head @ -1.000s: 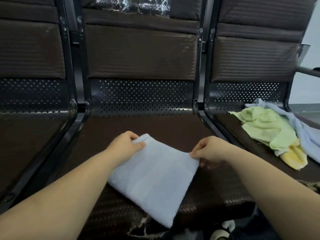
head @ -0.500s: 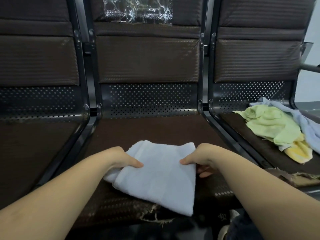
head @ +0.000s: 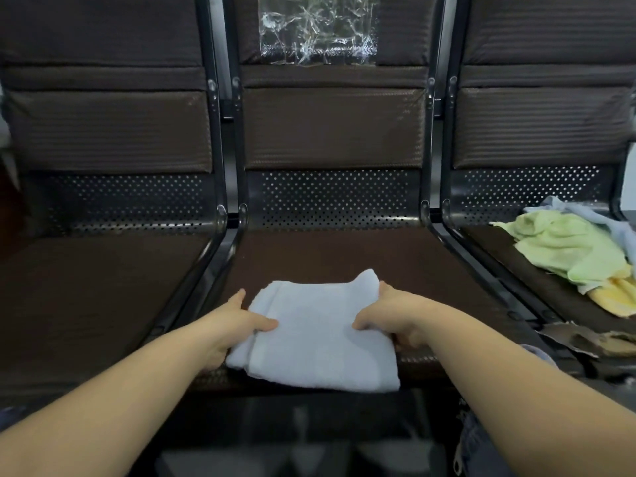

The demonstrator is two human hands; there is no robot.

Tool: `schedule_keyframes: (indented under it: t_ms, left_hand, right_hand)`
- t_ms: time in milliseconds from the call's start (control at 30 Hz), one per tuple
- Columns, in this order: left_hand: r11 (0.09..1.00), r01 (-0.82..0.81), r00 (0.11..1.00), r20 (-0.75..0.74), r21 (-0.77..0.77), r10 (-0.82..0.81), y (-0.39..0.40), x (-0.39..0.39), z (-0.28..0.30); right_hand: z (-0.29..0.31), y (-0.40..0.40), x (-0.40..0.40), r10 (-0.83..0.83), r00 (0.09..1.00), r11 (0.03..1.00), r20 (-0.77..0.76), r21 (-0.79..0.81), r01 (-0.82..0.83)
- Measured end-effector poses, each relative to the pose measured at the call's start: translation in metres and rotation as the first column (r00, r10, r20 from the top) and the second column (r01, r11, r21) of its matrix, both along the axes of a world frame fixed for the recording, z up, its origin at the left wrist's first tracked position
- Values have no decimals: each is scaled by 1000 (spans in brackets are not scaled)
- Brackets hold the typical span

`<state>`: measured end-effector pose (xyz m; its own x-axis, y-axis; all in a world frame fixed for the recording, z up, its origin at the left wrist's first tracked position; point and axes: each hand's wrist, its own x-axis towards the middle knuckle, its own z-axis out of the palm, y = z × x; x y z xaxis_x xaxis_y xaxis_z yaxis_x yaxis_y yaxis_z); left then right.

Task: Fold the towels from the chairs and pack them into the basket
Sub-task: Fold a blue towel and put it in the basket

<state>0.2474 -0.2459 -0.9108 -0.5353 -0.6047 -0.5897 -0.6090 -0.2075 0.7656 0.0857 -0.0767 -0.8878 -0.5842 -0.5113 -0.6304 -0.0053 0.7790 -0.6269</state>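
A person stands in front of a row of dark chairs, and one white towel [head: 320, 335] lies on the middle seat [head: 344, 256], close to the front edge. This towel already looks folded into a thick, neat square with a few layers showing at its left side. The left hand [head: 237, 321] grips the left side of the towel, with the thumb on top and the other fingers tucked under it. The right hand [head: 385, 315] grips the right side the same way, thumb on top, fingers hidden below. So both hands hold the same towel, one on each side, and it looks ready to be picked up. On the seat to the right there is a messy pile that nobody has folded yet: a green towel [head: 571, 249] on top, a yellow towel [head: 616, 297] peeking out under it, and a pale blue towel [head: 581, 215] behind them. The basket is not in view, so it is not clear how many towels are already packed. The job seems to be partway done: this towel likely needs to go into the basket next, and then at least three more need folding and packing
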Motion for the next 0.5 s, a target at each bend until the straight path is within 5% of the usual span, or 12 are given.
schedule_keyframes:
  t_ms: [200, 500]
  left_hand:
    - [987, 159, 977, -152, 34, -152, 11, 26, 11]
    - [965, 254, 958, -153, 63, -242, 25, 27, 15]
  right_hand:
    - [8, 18, 18, 64, 977, 987, -205, -134, -93]
    - [19, 55, 25, 11, 983, 970, -185, -235, -55]
